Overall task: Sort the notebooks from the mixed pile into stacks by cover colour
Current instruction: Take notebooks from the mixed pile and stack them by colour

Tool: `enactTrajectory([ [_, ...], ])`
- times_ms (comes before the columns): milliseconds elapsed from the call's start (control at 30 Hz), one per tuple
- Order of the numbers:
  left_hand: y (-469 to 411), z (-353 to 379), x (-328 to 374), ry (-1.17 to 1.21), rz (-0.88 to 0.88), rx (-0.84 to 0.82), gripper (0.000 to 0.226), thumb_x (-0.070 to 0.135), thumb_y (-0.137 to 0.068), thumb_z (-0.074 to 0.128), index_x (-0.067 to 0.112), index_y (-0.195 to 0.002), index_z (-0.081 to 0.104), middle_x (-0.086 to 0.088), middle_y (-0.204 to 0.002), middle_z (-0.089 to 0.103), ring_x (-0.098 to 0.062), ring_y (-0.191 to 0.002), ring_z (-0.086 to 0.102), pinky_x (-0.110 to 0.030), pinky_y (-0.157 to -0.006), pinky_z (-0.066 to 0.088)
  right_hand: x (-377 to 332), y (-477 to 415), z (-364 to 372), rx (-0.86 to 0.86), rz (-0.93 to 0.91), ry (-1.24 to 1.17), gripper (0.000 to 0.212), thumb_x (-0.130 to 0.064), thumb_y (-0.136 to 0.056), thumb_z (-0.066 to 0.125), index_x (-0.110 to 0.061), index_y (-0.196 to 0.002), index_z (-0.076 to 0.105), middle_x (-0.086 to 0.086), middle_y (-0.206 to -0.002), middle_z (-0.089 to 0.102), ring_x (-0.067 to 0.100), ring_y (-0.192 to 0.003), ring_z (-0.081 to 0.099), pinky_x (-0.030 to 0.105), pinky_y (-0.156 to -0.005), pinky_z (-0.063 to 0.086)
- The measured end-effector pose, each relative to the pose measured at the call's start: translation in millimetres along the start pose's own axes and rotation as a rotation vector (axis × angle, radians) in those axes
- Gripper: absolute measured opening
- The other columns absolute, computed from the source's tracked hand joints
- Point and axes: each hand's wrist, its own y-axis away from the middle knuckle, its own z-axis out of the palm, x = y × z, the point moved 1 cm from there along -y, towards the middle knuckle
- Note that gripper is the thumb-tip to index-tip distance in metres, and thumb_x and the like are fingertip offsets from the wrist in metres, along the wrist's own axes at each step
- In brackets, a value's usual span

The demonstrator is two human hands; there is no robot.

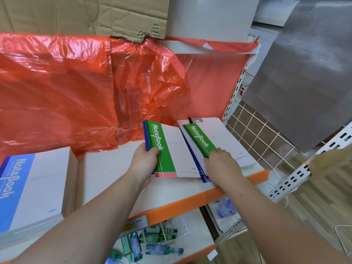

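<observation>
head view. the left hand (145, 163) grips a small bundle of notebooks by its left edge, thumb on top, fingers underneath. the top item of this bundle is a green notebook (167, 149) with a white "notebook" title on the green band; a blue spine shows at its left edge and a pink-banded cover shows along its lower edge. the bundle rests on the white shelf (106, 168), near the front.

the right hand (222, 164) is closed on the near end of a second green notebook (202, 140), fingers curled over its green band. this notebook lies on top of the mixed pile (224, 141) at the right end of the shelf. a grey-banded cover (198, 120) protrudes at the far end of the pile, and blue covers show along the pile's left edge. the two green notebooks lie just beside each other, edges nearly touching.

at the left end of the shelf stands a tall stack with a blue notebook (24, 187) on top, well apart from both hands.

a red plastic sheet (76, 88) covers the rear of the shelf, with torn cardboard (85, 14) above it. the shelf front carries an orange edge strip (190, 202). small green bottles (152, 239) lie on the lower shelf.
</observation>
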Motion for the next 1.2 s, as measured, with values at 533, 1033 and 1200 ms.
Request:
enactTrajectory([
  [533, -1.9, 5.1, -1.9, 0.102, 0.025, -0.047, 0.020, 0.023, -0.104, 0.046, 0.016, -0.117, 0.060, -0.005, -0.106, 0.075, -0.024, -0.093, 0.074, -0.037, -0.072, 0.059, -63.4, 24.7, -33.4, 0.283, -0.332, -0.089, 0.011, -0.008, -0.092, 0.054, -0.006, -0.100, 0.061, 0.012, -0.075, 0.068, 0.034, -0.063, 0.065, 0.032, -0.050, 0.034],
  [1033, 2.4, -18.1, -3.1, 0.107, -0.013, -0.121, 0.025, 0.007, -0.098, 0.045, 0.017, -0.113, 0.063, -0.008, -0.101, 0.076, -0.025, -0.087, 0.074, -0.035, -0.068, 0.057, -47.4, 9.6, -20.0, -0.021, -0.016, -0.697, 0.042, -0.036, -0.102, 0.043, -0.007, -0.132, 0.051, 0.009, -0.129, 0.059, 0.028, -0.118, 0.054, 0.029, -0.089, 0.040],
  [1200, 5.2, -26.5, -3.0, 0.144, -0.058, -0.211, 0.025, 0.011, -0.100, 0.045, 0.021, -0.115, 0.062, -0.009, -0.104, 0.076, -0.025, -0.085, 0.073, -0.034, -0.068, 0.057, -53.3, 0.5, -14.2, -0.124, 0.216, -1.184, 0.036, -0.037, -0.099, 0.050, -0.011, -0.121, 0.062, -0.003, -0.106, 0.069, 0.019, -0.095, 0.065, 0.031, -0.079, 0.052],
])
